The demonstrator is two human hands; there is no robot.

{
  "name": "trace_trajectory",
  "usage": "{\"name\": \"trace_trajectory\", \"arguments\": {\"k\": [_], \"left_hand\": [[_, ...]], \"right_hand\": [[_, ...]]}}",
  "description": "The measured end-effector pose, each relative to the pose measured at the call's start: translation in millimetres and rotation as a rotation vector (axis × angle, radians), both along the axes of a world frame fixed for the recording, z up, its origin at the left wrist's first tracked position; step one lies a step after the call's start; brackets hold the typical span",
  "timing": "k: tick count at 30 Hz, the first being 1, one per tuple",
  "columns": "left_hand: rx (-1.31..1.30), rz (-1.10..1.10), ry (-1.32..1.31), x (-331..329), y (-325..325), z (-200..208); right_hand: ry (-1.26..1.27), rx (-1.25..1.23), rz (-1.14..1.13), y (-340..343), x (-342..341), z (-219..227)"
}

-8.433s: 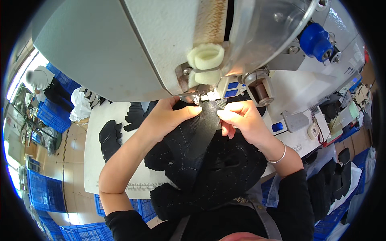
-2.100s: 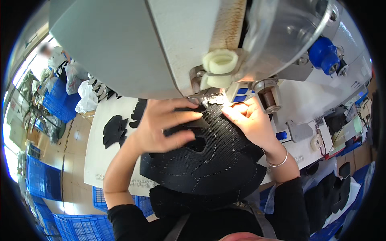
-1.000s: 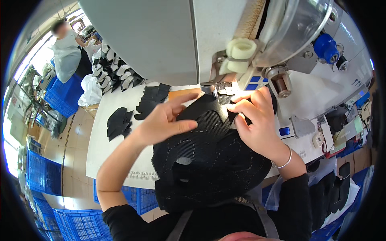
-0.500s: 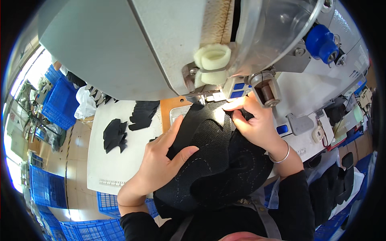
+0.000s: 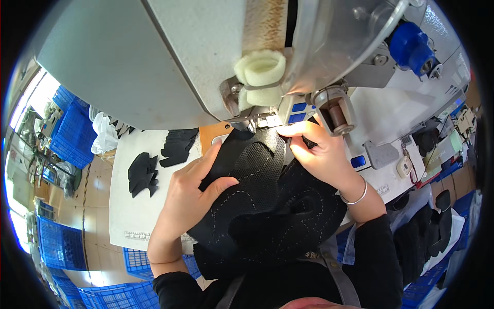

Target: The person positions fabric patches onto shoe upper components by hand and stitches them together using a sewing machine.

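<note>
A: Since the earlier frames, your left hand (image 5: pixel 186 198) has come back from the presser foot (image 5: pixel 252 125) to the left edge of the black fabric (image 5: pixel 257 219).
B: Beyond your hands looms the sewing machine (image 5: pixel 123 67); beneath them, the table (image 5: pixel 123 216).
A: The fabric lies between them, gripped by your left and pinched by your right hand (image 5: pixel 323 154) near that foot.
B: Black cut pieces (image 5: pixel 178 148) lie left of your left hand.
</note>
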State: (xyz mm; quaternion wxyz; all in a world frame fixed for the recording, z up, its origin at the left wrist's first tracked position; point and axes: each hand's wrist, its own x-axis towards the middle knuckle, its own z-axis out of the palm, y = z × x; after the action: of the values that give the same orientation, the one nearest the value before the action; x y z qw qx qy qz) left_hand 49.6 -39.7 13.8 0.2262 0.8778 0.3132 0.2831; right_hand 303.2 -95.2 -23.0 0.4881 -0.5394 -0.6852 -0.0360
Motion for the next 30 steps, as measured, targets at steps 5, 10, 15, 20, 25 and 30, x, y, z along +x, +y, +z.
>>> {"name": "trace_trajectory", "arguments": {"k": [5,10,15,20,25,30], "left_hand": [[0.446,0.106,-0.033,-6,4,3],[0.630,-0.132,-0.041,21,-12,13],[0.661,-0.058,0.135,41,-18,-7],[0.643,-0.041,0.114,41,-15,-10],[0.651,-0.022,0.075,38,-9,-11],[0.652,-0.017,0.010,39,-5,-13]], "right_hand": [[-0.104,0.208,0.006,3,-7,7],[-0.127,0.262,0.022,9,-8,8],[-0.154,0.336,-0.007,12,-13,1],[-0.310,0.375,-0.082,4,-22,5],[-0.576,0.471,-0.185,1,-31,4],[-0.644,0.549,-0.237,1,-41,3]]}}
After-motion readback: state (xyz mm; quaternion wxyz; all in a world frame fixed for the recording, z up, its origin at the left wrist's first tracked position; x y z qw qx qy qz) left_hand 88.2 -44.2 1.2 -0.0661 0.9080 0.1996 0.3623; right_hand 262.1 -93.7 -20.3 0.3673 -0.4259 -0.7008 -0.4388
